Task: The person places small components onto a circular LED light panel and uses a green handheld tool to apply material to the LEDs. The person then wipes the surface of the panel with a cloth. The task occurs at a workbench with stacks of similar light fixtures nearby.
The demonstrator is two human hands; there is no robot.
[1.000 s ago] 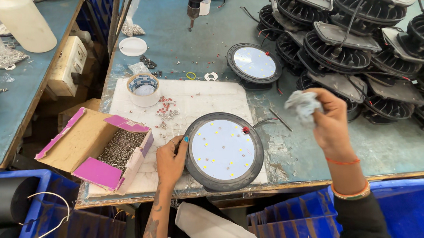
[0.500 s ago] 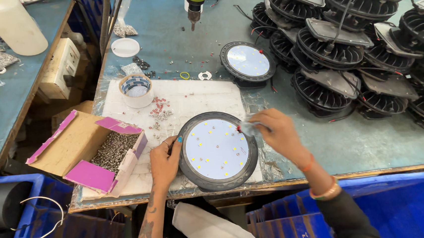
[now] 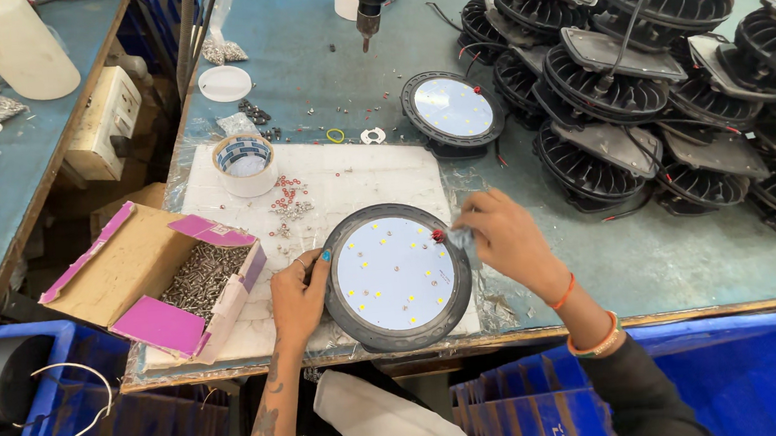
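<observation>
Here, a round LED light fixture (image 3: 397, 277) lies face up at the near edge of the table (image 3: 682, 252) on a white sheet (image 3: 376, 178), its disc showing no long axis. The left hand (image 3: 298, 293) steadies its left rim with curled fingers, while the right hand (image 3: 503, 237) pinches a small crumpled cloth (image 3: 462, 236) against the right rim. Left of it, an open cardboard box with pink flaps (image 3: 137, 276) holds screws (image 3: 199, 277), behind a roll of tape (image 3: 245, 164).

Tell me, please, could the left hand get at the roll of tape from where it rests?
Probably yes: the left hand rests on the round light's rim, and only loose small screws lie on the white sheet between it and the roll of tape.
</observation>
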